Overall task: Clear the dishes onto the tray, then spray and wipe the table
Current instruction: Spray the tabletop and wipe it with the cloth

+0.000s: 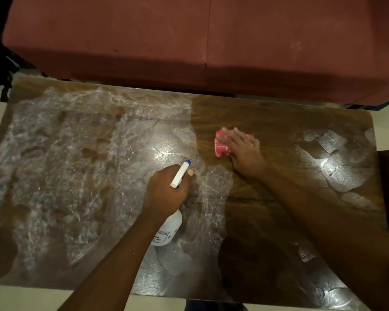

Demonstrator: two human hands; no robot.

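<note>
A: Left side?
B: Your left hand [166, 191] is curled round the neck of the white spray bottle [167, 231]. It is held over mid-bench with the nozzle pointing away from you.
A: Right side?
B: Your right hand [243, 151] has its fingers spread flat, pressing the pink cloth [219, 149] onto the bench [261, 221].
A: Surface?
B: White foamy film lies left and far right, with dark wood between. A red sofa [189, 41] stands beyond.

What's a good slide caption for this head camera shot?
Left hand grips a white spray bottle while the right hand presses a pink cloth on the wet wooden table.
</note>
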